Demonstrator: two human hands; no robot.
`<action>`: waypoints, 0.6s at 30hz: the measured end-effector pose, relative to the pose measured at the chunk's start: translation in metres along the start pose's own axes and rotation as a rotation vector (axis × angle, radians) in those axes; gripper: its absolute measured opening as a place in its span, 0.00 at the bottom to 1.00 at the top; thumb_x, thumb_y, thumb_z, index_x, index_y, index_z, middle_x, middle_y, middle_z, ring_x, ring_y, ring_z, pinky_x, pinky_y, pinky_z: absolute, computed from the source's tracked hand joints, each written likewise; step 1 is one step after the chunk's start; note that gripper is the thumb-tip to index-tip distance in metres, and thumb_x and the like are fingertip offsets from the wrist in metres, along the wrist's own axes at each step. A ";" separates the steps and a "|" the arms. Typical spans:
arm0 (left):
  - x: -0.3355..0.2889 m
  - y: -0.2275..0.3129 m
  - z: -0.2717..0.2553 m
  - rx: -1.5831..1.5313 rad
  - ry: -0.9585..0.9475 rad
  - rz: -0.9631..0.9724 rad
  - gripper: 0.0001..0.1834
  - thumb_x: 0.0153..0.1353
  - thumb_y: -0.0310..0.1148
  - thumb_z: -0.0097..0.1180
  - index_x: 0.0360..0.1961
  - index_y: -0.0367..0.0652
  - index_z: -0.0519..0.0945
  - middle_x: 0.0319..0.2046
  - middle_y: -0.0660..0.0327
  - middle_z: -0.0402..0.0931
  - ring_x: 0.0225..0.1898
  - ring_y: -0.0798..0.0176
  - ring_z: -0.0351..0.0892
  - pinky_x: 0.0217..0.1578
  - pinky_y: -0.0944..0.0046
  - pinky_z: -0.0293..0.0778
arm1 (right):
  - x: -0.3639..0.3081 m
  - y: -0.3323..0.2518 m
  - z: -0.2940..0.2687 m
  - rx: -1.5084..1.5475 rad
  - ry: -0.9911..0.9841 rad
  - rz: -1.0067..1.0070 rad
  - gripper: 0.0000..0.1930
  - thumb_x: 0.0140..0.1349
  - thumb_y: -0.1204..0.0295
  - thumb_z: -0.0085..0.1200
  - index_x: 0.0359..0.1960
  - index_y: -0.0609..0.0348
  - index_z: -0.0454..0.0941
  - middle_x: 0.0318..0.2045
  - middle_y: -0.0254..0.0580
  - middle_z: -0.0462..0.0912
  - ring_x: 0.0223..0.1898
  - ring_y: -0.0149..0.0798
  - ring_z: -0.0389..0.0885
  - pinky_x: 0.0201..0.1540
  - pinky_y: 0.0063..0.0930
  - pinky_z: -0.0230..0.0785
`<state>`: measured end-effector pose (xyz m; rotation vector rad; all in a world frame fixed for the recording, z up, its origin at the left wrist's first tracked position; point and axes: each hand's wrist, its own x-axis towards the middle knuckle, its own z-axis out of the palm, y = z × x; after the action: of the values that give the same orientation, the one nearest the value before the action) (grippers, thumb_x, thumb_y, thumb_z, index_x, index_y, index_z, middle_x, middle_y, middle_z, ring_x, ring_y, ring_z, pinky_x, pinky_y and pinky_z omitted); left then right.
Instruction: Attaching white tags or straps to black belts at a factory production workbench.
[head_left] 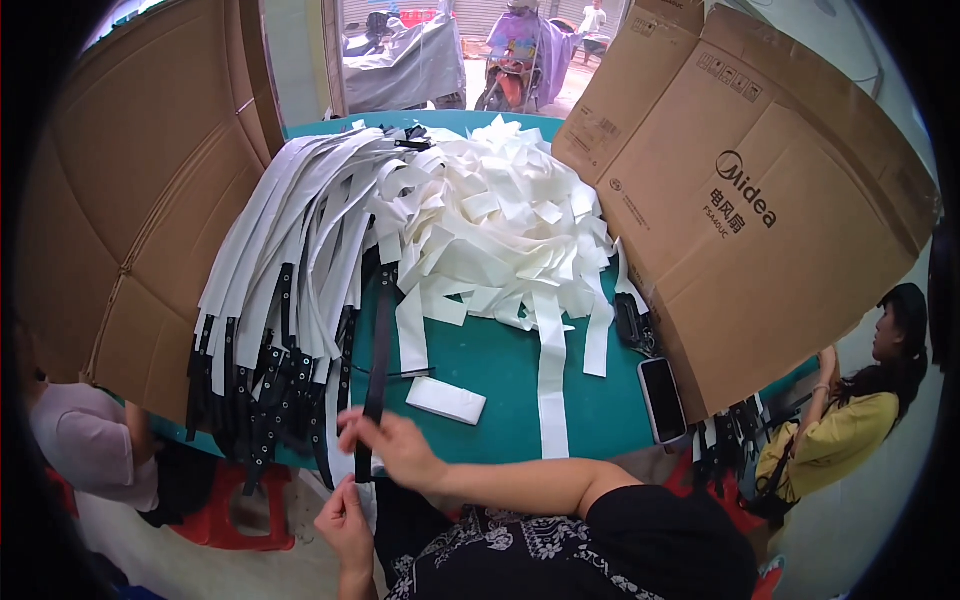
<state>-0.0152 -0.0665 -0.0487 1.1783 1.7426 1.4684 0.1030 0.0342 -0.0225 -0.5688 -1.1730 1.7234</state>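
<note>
My left hand [345, 525] is below the table's front edge, its thumb and fingertips pinched at the lower end of a black strap [380, 340]. A white strip [340, 440] hangs beside and below that strap. Just above, my right hand [400, 450] reaches across the strap from the right, slightly blurred, fingers apart and extended to the left. Left of both hands lies a thick bundle of white strips [290, 220] with black ends [265, 410] bearing metal eyelets; these ends droop over the table edge.
A large heap of loose white strips [490, 220] covers the back middle of the green table [490, 355]. Nearby lie a folded white pad [446, 400], a phone [661, 400] and black keys [634, 325]. Cardboard boxes [160, 200] flank both sides. People sit left and right.
</note>
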 end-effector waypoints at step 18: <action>0.013 0.013 -0.005 -0.137 -0.159 0.026 0.10 0.59 0.29 0.54 0.38 0.33 0.80 0.29 0.61 0.80 0.31 0.74 0.74 0.33 0.74 0.70 | 0.042 -0.041 -0.020 0.121 -0.028 -0.130 0.20 0.66 0.52 0.34 0.37 0.57 0.67 0.13 0.28 0.57 0.17 0.26 0.61 0.28 0.28 0.70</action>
<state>-0.0217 -0.0572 -0.0332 1.2145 1.5015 1.4427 0.1171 0.0847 0.0105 -0.3871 -1.0927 1.6822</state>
